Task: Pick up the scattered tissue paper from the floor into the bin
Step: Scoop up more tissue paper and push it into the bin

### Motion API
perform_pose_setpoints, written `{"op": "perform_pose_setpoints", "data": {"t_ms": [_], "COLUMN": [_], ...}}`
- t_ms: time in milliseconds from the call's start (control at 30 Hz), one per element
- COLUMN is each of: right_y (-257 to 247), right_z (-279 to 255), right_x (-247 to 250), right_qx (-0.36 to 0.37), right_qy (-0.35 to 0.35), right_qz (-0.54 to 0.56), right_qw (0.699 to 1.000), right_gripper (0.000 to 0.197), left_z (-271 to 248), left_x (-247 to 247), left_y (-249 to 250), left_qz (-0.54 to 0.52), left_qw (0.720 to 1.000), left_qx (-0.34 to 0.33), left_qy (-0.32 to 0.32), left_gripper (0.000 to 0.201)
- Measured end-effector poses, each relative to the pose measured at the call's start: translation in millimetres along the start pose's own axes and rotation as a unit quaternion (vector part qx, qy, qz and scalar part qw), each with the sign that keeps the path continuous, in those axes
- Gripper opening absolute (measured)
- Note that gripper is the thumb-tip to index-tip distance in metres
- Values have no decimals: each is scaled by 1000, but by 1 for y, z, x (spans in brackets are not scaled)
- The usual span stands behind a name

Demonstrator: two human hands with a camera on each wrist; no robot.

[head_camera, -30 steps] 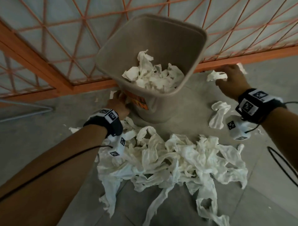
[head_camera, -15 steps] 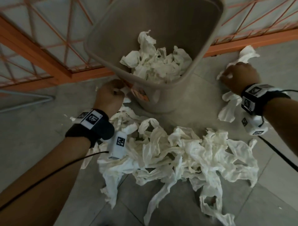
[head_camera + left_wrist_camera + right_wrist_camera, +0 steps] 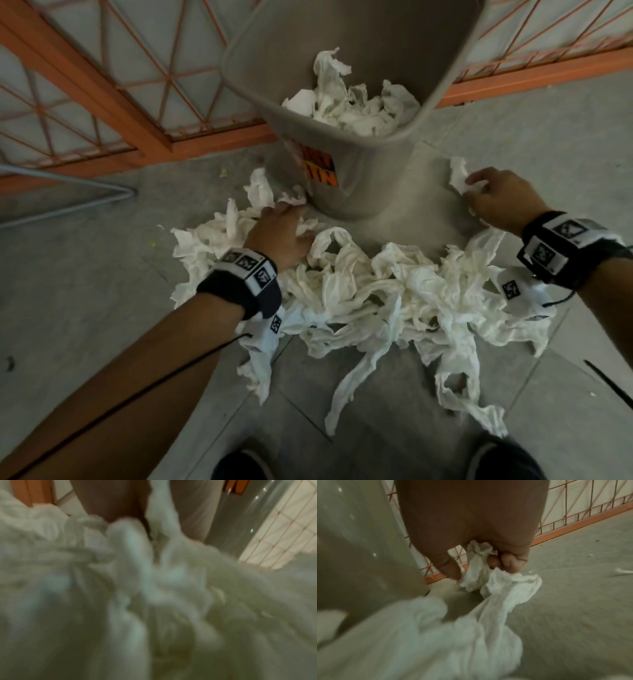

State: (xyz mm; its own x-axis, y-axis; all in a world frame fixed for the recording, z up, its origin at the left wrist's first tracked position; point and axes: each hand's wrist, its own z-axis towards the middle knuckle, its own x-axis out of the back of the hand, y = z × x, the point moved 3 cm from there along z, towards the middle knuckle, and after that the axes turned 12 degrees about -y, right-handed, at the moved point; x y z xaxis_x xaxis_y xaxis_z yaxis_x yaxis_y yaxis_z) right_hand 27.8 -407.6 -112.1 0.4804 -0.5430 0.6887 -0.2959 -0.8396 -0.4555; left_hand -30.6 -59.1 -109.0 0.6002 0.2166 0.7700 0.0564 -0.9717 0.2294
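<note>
A grey-beige bin (image 3: 370,171) stands on the floor, partly filled with crumpled white tissue (image 3: 356,106). A wide pile of tissue paper (image 3: 376,291) lies in front of it. My left hand (image 3: 284,229) is sunk palm-down into the pile's left end by the bin's base and grips tissue. The left wrist view is a blur of bunched tissue (image 3: 137,588). My right hand (image 3: 496,195) is right of the bin and grips a strip of tissue (image 3: 459,174). In the right wrist view my curled fingers (image 3: 508,561) and thumb pinch that strip (image 3: 479,563), which trails down to the pile.
An orange metal grid fence (image 3: 102,102) runs behind the bin. A grey metal rod (image 3: 68,202) lies at the left. A black cable (image 3: 609,380) crosses the floor at the right. My dark shoes (image 3: 239,466) are at the bottom edge.
My left hand dropped from the bin's side into the pile. My right hand drew back toward me and the pile with its tissue. The view moved closer to the bin.
</note>
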Motion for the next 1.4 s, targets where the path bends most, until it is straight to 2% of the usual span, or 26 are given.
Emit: {"op": "perform_pose_setpoints", "data": {"t_ms": [67,100,200,300,400,467,533,600,667,700,733,800,833,900,967,1000,1067,1133,1200,1267,1333,1367,1400], "right_y": [2,4,3,-1,-3,-8,-17,-32,-45,-50,-53,-54,-53,-51,-55,-58,-65,-76,-86,-99,-112,-117,-123], "right_z": [-11,-13,-18,-27,-36,-47,-62,-79,-92,-97,-101,-103,-102,-96,-92,-91,-93,-96,-96,-95,-89,-87,-85], "right_x": [-13,-19,-26,-28,-27,-27,-29,-38,-53,-62,-70,-85,-92,-99,-100,-100,-98,-95,-96,-100,-109,-116,-123], "right_qx": [-22,-27,-23,6,50,75,103,127,150,159,167,174,169,157,182,197,203,184,177,189,217,234,253], "right_qy": [-37,-42,-23,-3,43,80,92,47,-26,-58,-85,-125,-133,-124,-95,-80,-64,-65,-69,-72,-63,-68,-78], "right_qz": [-40,-48,-50,-50,-25,1,47,116,112,66,8,-97,-141,-202,-209,-185,-103,-32,-9,-2,-26,-45,-63], "right_qw": [998,998,998,999,998,994,989,984,982,983,982,972,966,959,956,960,972,980,982,979,974,969,962], "right_gripper": [66,67,31,12,19,16,24,27,20,26,41,70,75,60,31,25,31,45,56,55,35,32,39], "left_z": [-1,-2,-8,-21,-39,-50,-55,-56,-53,-52,-52,-55,-59,-68,-80,-86,-98,-103,-98,-88,-78,-75,-71], "left_x": [0,2,10,22,28,23,6,-17,-34,-38,-39,-36,-32,-19,-5,3,18,29,31,22,3,-6,-14], "left_y": [6,6,5,6,17,31,46,55,58,58,57,54,52,50,48,45,36,22,3,-13,-25,-28,-32], "left_qz": [7,-6,-92,-163,-188,-148,-76,-8,47,53,45,-10,-48,-113,-177,-214,-268,-292,-268,-204,-111,-83,-69], "left_qw": [999,998,989,972,959,964,982,993,993,992,992,990,987,974,953,942,927,918,925,953,982,989,992], "left_qx": [-36,-50,-57,-89,-136,-154,-141,-116,-111,-115,-122,-140,-149,-169,-191,-192,-160,-123,-86,-25,39,59,63], "left_qy": [29,48,101,145,161,156,103,13,-17,-11,0,23,42,96,151,172,206,237,254,223,146,107,89], "left_gripper": [40,32,27,40,48,40,37,62,71,65,59,48,41,29,32,36,41,35,26,35,53,59,59]}}
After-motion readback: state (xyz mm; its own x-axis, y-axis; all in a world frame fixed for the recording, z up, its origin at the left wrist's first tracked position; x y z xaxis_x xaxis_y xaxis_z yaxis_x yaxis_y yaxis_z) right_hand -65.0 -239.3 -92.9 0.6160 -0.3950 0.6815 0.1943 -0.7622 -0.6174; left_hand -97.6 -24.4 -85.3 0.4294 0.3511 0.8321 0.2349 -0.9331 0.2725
